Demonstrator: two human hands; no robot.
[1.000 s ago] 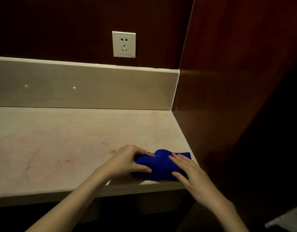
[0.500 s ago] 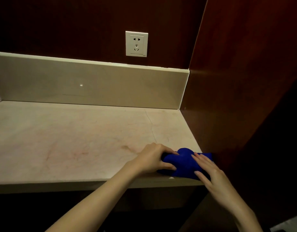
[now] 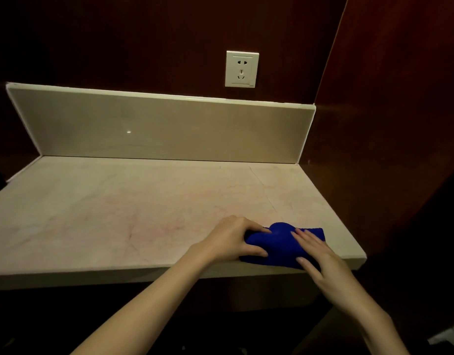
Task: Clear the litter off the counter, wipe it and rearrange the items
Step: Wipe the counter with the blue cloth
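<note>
A: Start at the left. What is on the counter (image 3: pixel 118 213) over there?

B: Pale veined stone running back to a low upstand, nothing on it that I can make out in this light. No litter shows on the slab, so I judge we are in the wiping step.

A: And moving in?

B: The left hand (image 3: pixel 231 239) comes first, fingers and thumb curled round the near end of the blue cloth (image 3: pixel 279 244). It grips the bunched fabric.

A: Where does the cloth sit?

B: On the counter's front right part, close to the front edge, bunched into a long lump and not spread flat. The right hand (image 3: pixel 320 257) lies across its other end, fingers straight, pressing down and clasping nothing. The two hands are near each other, with a hump of cloth between them.

A: How would you do this well?

B: Flatten the cloth first so more fabric meets the stone; a lump only wipes a narrow track. Then press evenly and sweep in overlapping passes, working into the corner where the stone meets the dark wood panel (image 3: pixel 374 175).

A: Any risk?

B: The cloth is near the lip and could slide off. The wall socket (image 3: pixel 241 69) sits above the upstand, so I would keep a damp cloth low.
</note>
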